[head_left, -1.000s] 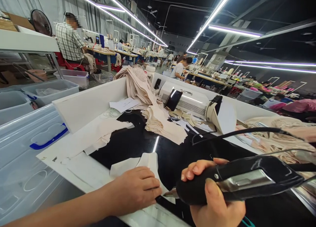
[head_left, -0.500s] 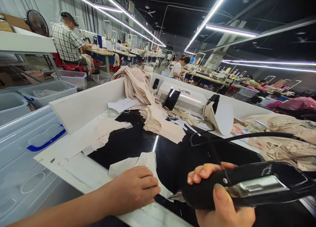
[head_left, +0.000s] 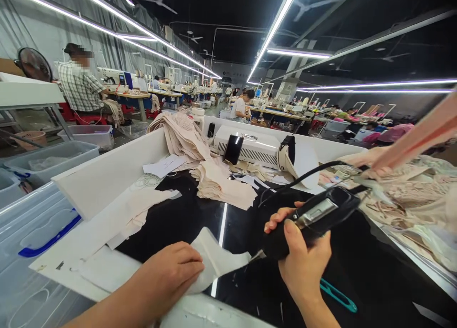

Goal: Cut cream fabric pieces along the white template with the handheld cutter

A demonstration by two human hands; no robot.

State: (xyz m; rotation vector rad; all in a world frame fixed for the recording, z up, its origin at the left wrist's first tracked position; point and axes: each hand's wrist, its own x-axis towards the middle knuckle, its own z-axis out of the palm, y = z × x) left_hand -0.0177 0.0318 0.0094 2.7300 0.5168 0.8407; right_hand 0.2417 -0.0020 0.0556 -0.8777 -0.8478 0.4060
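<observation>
A pale off-white fabric piece lies at the front of the glossy black work surface, with one corner pointing right. My left hand grips it along the left, fingers together and pressing down; the thumb is hidden. My right hand is wrapped around a black corded electric hand cutter with a metal plate on its body. Its thin metal tip touches, or nearly touches, the right corner of the fabric. A teal looped plastic tool lies beside my right wrist.
A stack of cut beige pieces and a larger fabric heap lie behind. A white lamp-like machine and a phone stand at the back wall. More fabric lies right; clear bins stand left. People sit at sewing machines beyond.
The fabric piece has turned so its corner points right. My right hand and the cutter have moved up and left, and my left hand has moved left. The camera view has shifted.
</observation>
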